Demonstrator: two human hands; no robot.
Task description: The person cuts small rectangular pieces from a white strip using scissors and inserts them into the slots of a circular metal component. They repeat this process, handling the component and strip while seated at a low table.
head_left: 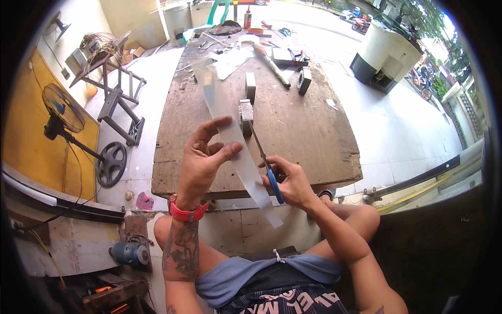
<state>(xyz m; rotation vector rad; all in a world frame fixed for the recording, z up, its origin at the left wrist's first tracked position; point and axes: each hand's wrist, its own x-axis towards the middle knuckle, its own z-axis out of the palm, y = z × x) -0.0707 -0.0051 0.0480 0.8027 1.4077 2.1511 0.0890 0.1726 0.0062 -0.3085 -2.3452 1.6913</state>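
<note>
My left hand (212, 146) pinches a long translucent plastic strip (250, 175) between thumb and fingers. The strip slants from over the table down toward my lap. In my right hand (290, 180) is a pair of scissors (273, 183) with blue handles, its blades pointing up and away along the strip's right side. I cannot tell whether the blades touch the strip. Just beyond the blade tips stands a small grey metal block (246, 116). Behind it is a similar block (251, 86).
The wooden table (308, 141) carries another metal block (304, 81), a wooden-handled tool (272, 65), a tape roll (249, 41) and a red-and-white bottle (247, 20). A fan (65, 112) and a wooden stand (117, 104) are on the left. A bench grinder (129, 254) sits lower left.
</note>
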